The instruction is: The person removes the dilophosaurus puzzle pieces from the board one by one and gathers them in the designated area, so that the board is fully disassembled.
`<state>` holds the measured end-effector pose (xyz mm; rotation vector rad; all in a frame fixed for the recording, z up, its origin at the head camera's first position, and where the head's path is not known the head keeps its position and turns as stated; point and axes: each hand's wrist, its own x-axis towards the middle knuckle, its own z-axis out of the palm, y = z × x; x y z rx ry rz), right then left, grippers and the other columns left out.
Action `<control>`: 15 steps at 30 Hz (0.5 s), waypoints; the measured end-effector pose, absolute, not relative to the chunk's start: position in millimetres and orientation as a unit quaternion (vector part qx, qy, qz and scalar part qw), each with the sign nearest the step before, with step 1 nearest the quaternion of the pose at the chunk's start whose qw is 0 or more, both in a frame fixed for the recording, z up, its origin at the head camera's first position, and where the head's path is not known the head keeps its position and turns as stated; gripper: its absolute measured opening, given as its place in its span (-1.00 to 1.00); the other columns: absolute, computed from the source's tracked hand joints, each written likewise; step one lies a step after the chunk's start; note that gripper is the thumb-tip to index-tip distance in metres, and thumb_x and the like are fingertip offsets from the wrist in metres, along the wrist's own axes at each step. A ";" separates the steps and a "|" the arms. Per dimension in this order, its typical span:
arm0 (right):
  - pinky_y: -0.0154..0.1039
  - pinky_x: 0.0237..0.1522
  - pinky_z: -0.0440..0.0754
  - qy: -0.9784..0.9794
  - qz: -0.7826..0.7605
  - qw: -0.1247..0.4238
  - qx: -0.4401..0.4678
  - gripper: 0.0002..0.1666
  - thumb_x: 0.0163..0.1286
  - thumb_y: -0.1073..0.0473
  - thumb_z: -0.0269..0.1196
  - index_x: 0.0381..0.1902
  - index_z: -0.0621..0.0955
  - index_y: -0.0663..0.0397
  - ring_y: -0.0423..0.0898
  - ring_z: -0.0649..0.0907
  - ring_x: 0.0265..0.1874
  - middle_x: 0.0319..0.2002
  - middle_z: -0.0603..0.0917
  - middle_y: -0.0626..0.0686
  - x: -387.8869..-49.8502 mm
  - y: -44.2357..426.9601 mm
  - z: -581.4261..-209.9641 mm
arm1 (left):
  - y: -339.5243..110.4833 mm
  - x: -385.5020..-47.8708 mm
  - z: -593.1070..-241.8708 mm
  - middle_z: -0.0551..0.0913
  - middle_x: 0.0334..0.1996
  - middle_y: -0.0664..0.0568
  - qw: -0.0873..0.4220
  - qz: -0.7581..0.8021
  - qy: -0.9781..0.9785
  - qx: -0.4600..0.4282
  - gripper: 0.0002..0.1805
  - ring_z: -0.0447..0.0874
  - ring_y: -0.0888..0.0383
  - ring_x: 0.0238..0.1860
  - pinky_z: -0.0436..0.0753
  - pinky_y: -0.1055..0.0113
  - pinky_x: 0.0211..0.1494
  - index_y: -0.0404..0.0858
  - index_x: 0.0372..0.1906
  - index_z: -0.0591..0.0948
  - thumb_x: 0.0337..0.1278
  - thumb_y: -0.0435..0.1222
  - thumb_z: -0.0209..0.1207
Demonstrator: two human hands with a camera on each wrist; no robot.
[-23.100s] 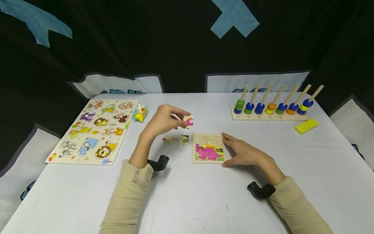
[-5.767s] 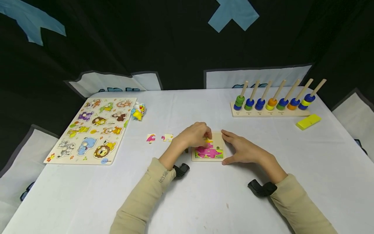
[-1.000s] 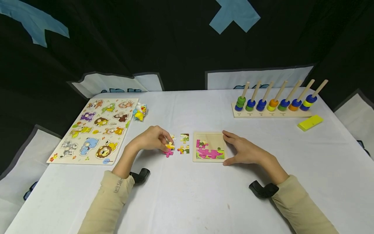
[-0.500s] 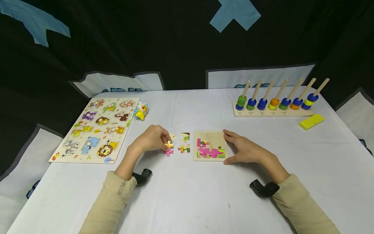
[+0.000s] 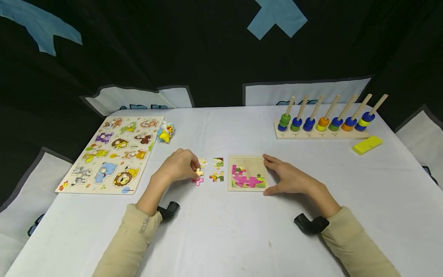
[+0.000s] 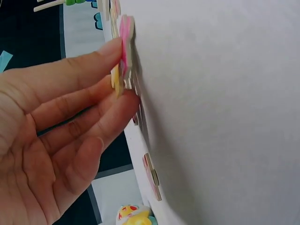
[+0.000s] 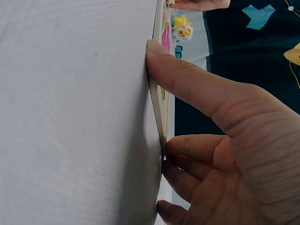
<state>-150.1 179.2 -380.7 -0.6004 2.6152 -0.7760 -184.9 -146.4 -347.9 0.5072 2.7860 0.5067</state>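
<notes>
In the head view my left hand (image 5: 181, 166) pinches a pink and yellow jigsaw piece (image 5: 198, 179) just above the table. Up close in the left wrist view, thumb and fingertips meet on that same piece (image 6: 125, 47), which stands nearly on edge. Beside it lie loose pieces: a pale yellow one (image 5: 202, 163), a green and brown one (image 5: 218, 162) and a yellow-green one (image 5: 217, 177). My right hand (image 5: 288, 177) rests against the right side of a wooden puzzle tray (image 5: 254, 159), thumb at its near corner, index at the far corner. A pink dinosaur picture (image 5: 247, 181) partly fills the tray.
At the left lies a large animal peg puzzle (image 5: 115, 154), with a small yellow and blue toy figure (image 5: 166, 132) beside it. A counting stacker (image 5: 322, 132) with coloured rings on pegs stands back right. Before it is a yellow block (image 5: 367, 145).
Some 6 s ago my left hand was over the tray; now it is left of it with a piece. Over the last second the piece turned slightly. My right hand has stayed at the tray.
</notes>
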 end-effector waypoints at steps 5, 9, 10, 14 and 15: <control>0.15 0.41 0.12 0.924 -0.268 0.171 -0.212 0.20 0.00 -0.05 0.50 0.42 0.16 0.40 0.24 0.06 0.48 0.51 0.03 0.24 -150.1 179.0 -380.6 | -145.5 -183.6 -345.1 0.63 -0.59 0.12 0.136 0.177 0.959 0.172 -0.82 0.50 0.19 -0.47 0.45 0.36 -0.34 -0.21 -0.44 0.72 -0.27 -0.33 0.49; 0.16 0.41 0.14 0.924 -0.268 0.164 -0.218 0.20 0.00 -0.07 0.50 0.41 0.17 0.41 0.25 0.08 0.47 0.50 0.04 0.26 -150.7 177.9 -379.7 | -146.3 -183.6 -343.6 0.64 -0.60 0.14 0.127 0.162 0.964 0.167 -0.82 0.51 0.20 -0.48 0.43 0.34 -0.38 -0.17 -0.46 0.72 -0.28 -0.30 0.49; 0.16 0.41 0.14 0.925 -0.267 0.163 -0.217 0.21 -0.01 -0.07 0.50 0.41 0.17 0.41 0.25 0.09 0.47 0.50 0.05 0.26 -150.8 177.8 -379.6 | -146.4 -183.7 -343.6 0.64 -0.60 0.15 0.126 0.160 0.965 0.167 -0.82 0.52 0.20 -0.48 0.43 0.34 -0.39 -0.17 -0.46 0.72 -0.28 -0.30 0.50; 0.15 0.41 0.14 0.926 -0.265 0.166 -0.212 0.21 -0.02 -0.06 0.51 0.41 0.16 0.40 0.24 0.09 0.47 0.50 0.05 0.26 -150.2 177.9 -379.6 | -145.4 -184.2 -345.3 0.63 -0.58 0.16 0.127 0.160 0.964 0.172 -0.82 0.51 0.21 -0.46 0.42 0.34 -0.40 -0.15 -0.44 0.72 -0.26 -0.28 0.49; 0.14 0.41 0.14 0.926 -0.265 0.167 -0.210 0.21 -0.02 -0.05 0.51 0.42 0.16 0.39 0.23 0.08 0.48 0.50 0.05 0.25 -150.2 178.2 -379.6 | -145.0 -184.4 -345.7 0.63 -0.58 0.16 0.126 0.160 0.963 0.173 -0.82 0.51 0.21 -0.46 0.42 0.34 -0.41 -0.15 -0.44 0.72 -0.26 -0.28 0.49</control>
